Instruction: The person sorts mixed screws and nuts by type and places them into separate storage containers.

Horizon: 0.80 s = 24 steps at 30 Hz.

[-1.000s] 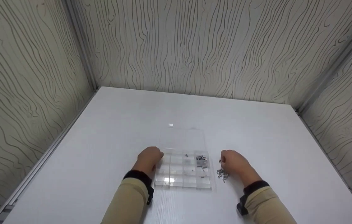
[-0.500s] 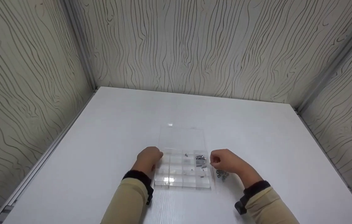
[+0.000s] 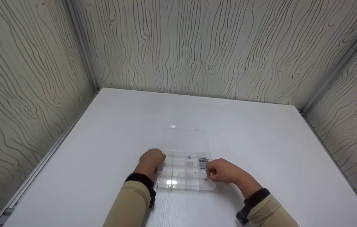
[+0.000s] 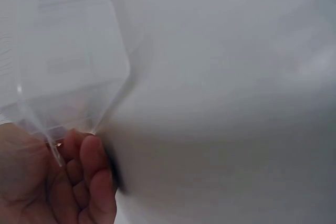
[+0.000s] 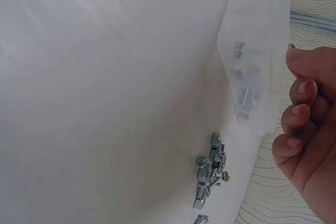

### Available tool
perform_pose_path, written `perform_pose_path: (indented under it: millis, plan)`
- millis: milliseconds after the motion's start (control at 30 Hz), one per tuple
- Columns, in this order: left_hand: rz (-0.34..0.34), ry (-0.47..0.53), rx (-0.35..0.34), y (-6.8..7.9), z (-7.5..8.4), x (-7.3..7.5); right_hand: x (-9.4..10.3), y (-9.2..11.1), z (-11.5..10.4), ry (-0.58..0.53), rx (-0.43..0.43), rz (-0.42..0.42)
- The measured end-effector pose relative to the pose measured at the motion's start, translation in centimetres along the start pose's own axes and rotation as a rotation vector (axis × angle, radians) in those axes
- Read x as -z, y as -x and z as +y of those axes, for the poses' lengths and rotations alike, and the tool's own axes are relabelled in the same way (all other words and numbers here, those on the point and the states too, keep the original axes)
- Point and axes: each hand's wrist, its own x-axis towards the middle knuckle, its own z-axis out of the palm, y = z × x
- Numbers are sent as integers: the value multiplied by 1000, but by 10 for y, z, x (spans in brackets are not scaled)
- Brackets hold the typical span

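My left hand [image 3: 152, 160] grips the left side of a clear plastic compartment box [image 3: 178, 185]. In the left wrist view, its fingers [image 4: 96, 163] curl at the box's edge. Over the box's right column is my right hand [image 3: 224, 171], thumb and index finger together. A tiny metal piece [image 5: 291, 46] shows at the pinching thumb tip in the right wrist view; its exact kind cannot be told. Silvery metal parts [image 3: 203, 160] lie in the far right compartment, and a few small ones sit in other compartments.
The box's clear lid [image 3: 184, 138] lies open behind it on the white table [image 3: 128, 116]. A pile of metal fasteners [image 5: 207, 171] is on the table right of the box, mostly hidden by my right hand in the head view. Wood-grain panels [image 3: 178, 47] enclose the table.
My right hand has moved left from beside the fastener pile to over the box's right compartments, carrying a tiny metal piece. My left hand has stayed at the box's left side.
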Motion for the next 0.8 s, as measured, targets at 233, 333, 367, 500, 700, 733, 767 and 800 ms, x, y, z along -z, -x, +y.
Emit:
perform_pose_path:
  millis: [233,333,367,500,700,733,767,800]
  plan:
    - [3,6,-3,1,0,-1,1,0,2,3,32,1]
    - [9,10,-10,1,-1,-1,4,2,3,-10,26,9]
    - [13,13,-11,1,-1,-1,6,2,3,-25,13,9]
    - [24,24,-13,1,0,-1,10,6,7,-117,-60,3]
    - [56,24,-40,3,-1,-2,16,10,16,-61,-160,88]
    - [63,28,-45,3,-1,-2,17,10,18,-31,-188,102]
    - [74,35,-53,4,-1,-3,18,11,20,-17,-232,105]
    - [84,38,-62,4,-2,-3,18,11,22,-5,-274,105]
